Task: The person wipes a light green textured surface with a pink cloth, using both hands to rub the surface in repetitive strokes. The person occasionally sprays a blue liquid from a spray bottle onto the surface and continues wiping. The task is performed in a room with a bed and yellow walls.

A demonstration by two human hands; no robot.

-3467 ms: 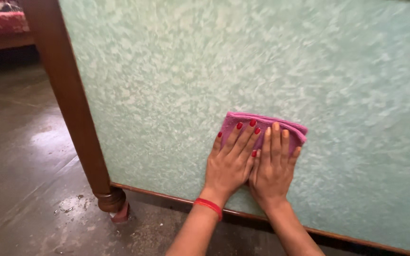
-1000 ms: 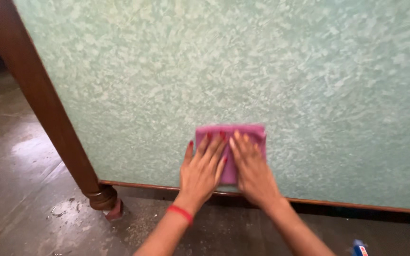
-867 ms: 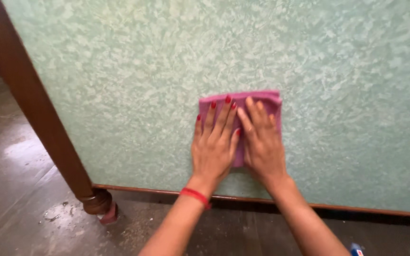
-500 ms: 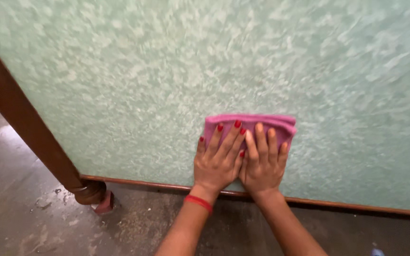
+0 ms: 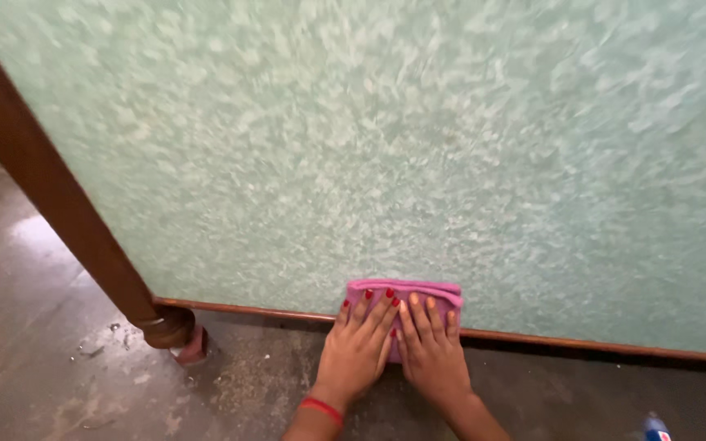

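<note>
A big mottled green table top [image 5: 418,147] fills the view, with a brown wooden edge [image 5: 582,345] along its near side. Below it lies a dull grey floor [image 5: 51,359], gritty with crumbs, and a dark wooden leg [image 5: 59,204] slants down to a turned foot at the left. Down at the near edge sits a folded pink cloth [image 5: 406,294], pressed flat on the green surface. Left hand [image 5: 359,351], red band at the wrist, lies open, fingers spread on the cloth. Right hand [image 5: 431,351] lies open too, flat beside it, the two touching. Judging progress: no streaks or wet marks show on the blurred surface, so what's wiped and what's left can't be told.
</note>
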